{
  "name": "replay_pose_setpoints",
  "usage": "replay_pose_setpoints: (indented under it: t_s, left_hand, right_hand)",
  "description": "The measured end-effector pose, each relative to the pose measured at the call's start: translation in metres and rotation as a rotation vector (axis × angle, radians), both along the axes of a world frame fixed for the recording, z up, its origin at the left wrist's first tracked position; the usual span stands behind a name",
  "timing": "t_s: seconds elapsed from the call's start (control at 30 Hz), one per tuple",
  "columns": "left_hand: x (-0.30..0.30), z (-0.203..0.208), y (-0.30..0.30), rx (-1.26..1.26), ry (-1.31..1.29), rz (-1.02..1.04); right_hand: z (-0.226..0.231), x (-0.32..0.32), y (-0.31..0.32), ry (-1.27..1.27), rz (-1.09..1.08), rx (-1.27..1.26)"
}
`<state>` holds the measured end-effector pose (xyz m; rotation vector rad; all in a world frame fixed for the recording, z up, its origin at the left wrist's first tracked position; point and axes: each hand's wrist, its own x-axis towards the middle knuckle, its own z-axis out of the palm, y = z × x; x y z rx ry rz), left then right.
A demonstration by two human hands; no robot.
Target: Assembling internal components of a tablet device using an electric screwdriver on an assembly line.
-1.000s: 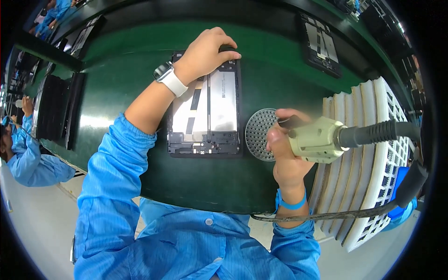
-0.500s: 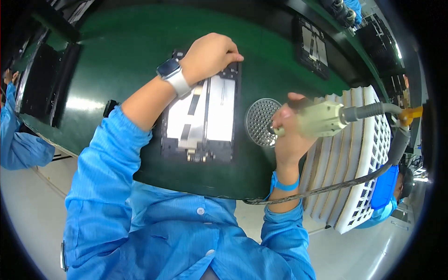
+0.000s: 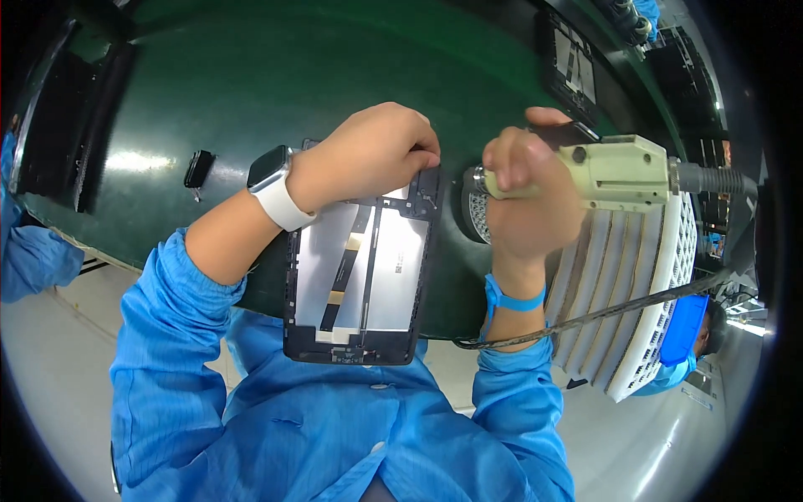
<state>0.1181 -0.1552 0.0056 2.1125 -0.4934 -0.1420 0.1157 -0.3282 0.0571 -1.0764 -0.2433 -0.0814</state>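
Note:
An opened tablet (image 3: 393, 268) lies before me, showing silvery panels, a dark ribbon cable and a black frame. Its near end reaches past the table's front edge. My left hand (image 3: 381, 155), with a smartwatch on its wrist, is closed at the tablet's far right corner; the fingertips are partly hidden. To the right, my right hand (image 3: 535, 188) wraps around a pale green electric screwdriver (image 3: 619, 171), whose tip end points left. Partly behind this hand sits a round perforated metal dish (image 3: 478, 216).
A stack of white dividers with a lattice side (image 3: 623, 293) stands at the right. The screwdriver's dark cable (image 3: 585, 316) crosses my right forearm. Another opened tablet (image 3: 573, 67) lies far right. A small black object (image 3: 198, 170) rests at left. Co-workers' blue sleeves (image 3: 38, 259) show at the edges.
The tablet has come nearer to me, over the table edge, along with my left hand. My right hand and the screwdriver have shifted slightly right, and the screwdriver lies more level.

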Motion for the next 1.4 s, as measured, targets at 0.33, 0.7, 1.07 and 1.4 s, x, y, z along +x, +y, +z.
replay_pose_setpoints:
  t_s: [0.33, 0.7, 1.07, 1.4]
  left_hand:
    - [-0.001, -0.010, -0.003, -0.037, -0.104, 0.007]
    - [-0.004, -0.011, -0.001, 0.086, -0.116, 0.058]
    - [-0.015, 0.006, 0.001, -0.116, -0.079, 0.008]
    - [-0.007, -0.002, -0.006, -0.230, -0.479, -0.002]
  right_hand:
    - [-0.017, 0.008, 0.010, 0.041, -0.035, -0.052]
    - [-0.018, 0.009, 0.009, 0.085, 0.049, -0.001]
    - [-0.016, 0.002, 0.004, -0.049, 0.130, -0.051]
    - [-0.003, -0.001, -0.003, -0.055, -0.010, -0.059]
